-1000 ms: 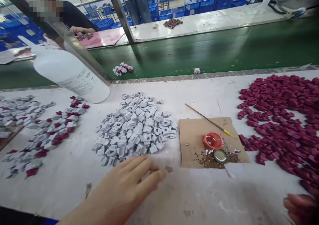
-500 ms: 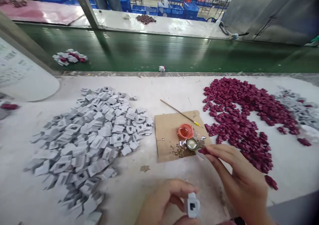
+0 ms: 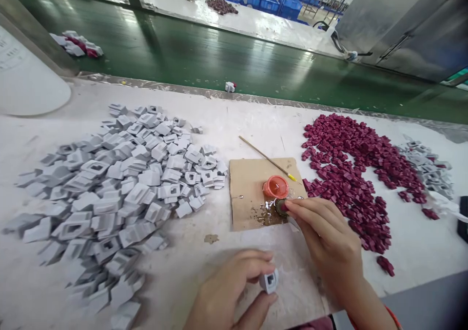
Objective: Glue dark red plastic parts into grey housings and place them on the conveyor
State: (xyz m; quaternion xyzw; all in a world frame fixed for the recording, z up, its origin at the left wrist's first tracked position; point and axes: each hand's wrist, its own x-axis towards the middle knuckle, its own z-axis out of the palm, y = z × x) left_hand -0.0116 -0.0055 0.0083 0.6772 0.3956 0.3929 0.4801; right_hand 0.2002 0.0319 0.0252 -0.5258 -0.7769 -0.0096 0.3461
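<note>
My left hand (image 3: 234,286) pinches a small light-grey plastic piece (image 3: 269,282) between thumb and fingers, its square opening facing up towards me. Over the cardboard, my right hand (image 3: 329,237) has its fingertips closed on a small maroon plastic piece (image 3: 284,207), mostly covered by the fingers. That piece is at a bottle cap (image 3: 280,210), partly hidden; whether it touches the liquid there I cannot tell. Just behind the cap stands a red cup (image 3: 276,187) with liquid inside. Both rest on a cardboard sheet (image 3: 246,176) wet with spilled liquid.
Grey pieces (image 3: 142,174) are heaped at left, maroon pieces (image 3: 351,174) at right. A thin yellow-tipped stick (image 3: 265,155) crosses the cardboard's back edge. Beyond runs a green conveyor belt (image 3: 175,52) carrying joined grey-and-maroon pieces (image 3: 78,44). A white bucket (image 3: 32,76) stands far left.
My right hand has brought the maroon piece left and up onto the bottle cap. My left hand has shifted slightly left and up with the grey piece. The view has tilted.
</note>
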